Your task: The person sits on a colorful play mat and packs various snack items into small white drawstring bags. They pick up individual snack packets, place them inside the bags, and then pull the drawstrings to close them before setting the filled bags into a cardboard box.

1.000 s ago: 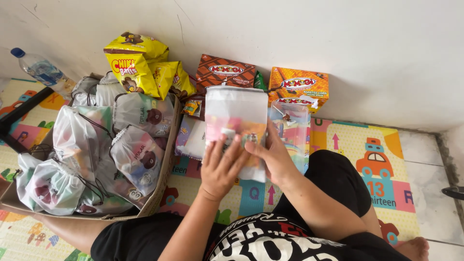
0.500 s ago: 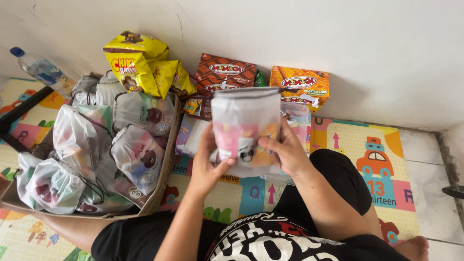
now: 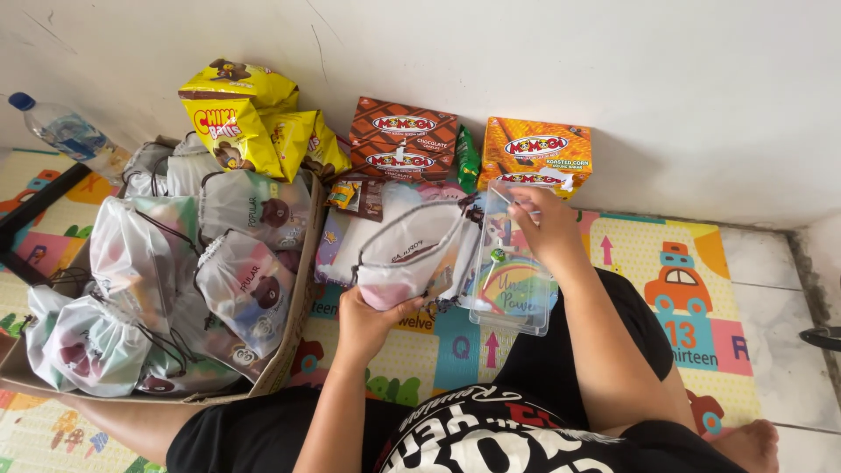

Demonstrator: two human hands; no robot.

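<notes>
Left hand (image 3: 372, 317) clutching drawstring pouch (image 3: 412, 254) beside box edge (image 3: 302, 289); right hand (image 3: 545, 221) pinching clear packet (image 3: 517, 280).

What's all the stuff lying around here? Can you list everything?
Open pouch: one, white, held up.
Filled pouches: several, white, in the carton.
Carton: one, brown, left.
Yellow bags: a few, by the wall.
Brown boxes: two, stacked by the wall.
Orange boxes: two, stacked, beside them.
Clear tray: one, on the mat.
Bottle: one, clear, blue cap, far left.
Mat: one, multicoloured, on the floor.
Left hand: holds the open pouch.
Right hand: near the orange boxes.
</notes>
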